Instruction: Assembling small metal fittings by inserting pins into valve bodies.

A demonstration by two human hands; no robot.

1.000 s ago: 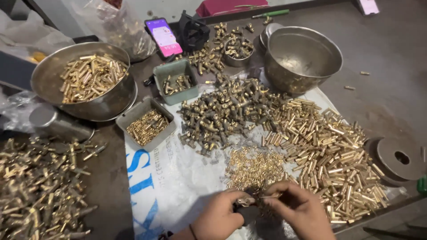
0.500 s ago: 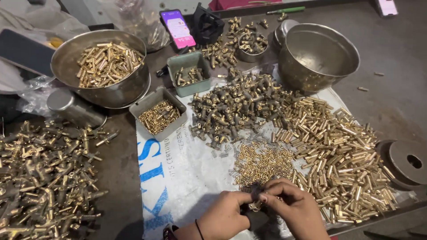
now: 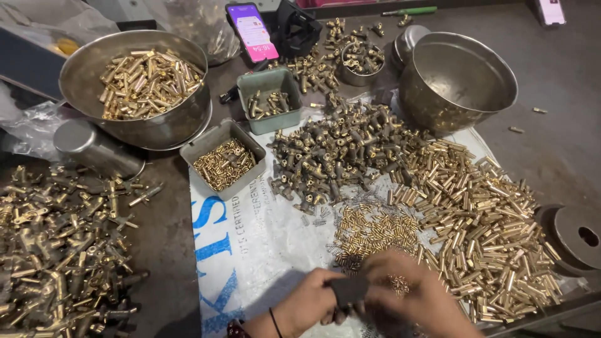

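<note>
My left hand (image 3: pixel 307 302) and my right hand (image 3: pixel 410 294) meet at the bottom middle of the view, both pinched on a small dark metal fitting (image 3: pixel 349 289). They hover over a white printed sack (image 3: pixel 250 250) spread on the table. Just beyond my fingers lies a heap of small brass pins (image 3: pixel 375 228). To the right spreads a wide heap of brass tubes (image 3: pixel 488 219). A pile of dark valve bodies (image 3: pixel 332 153) lies farther back.
A steel bowl of brass tubes (image 3: pixel 141 84) stands back left, an empty steel bowl (image 3: pixel 457 78) back right. Two small trays (image 3: pixel 225 159) (image 3: pixel 270 100) hold small parts. Assembled brass fittings (image 3: pixel 59 250) cover the left. A phone (image 3: pixel 251 31) lies at the back, a dark disc (image 3: pixel 573 235) at right.
The view has shifted, so the table's things sit a little lower and to the right. My hands stay together on the dark fitting, fingers working it slightly.
</note>
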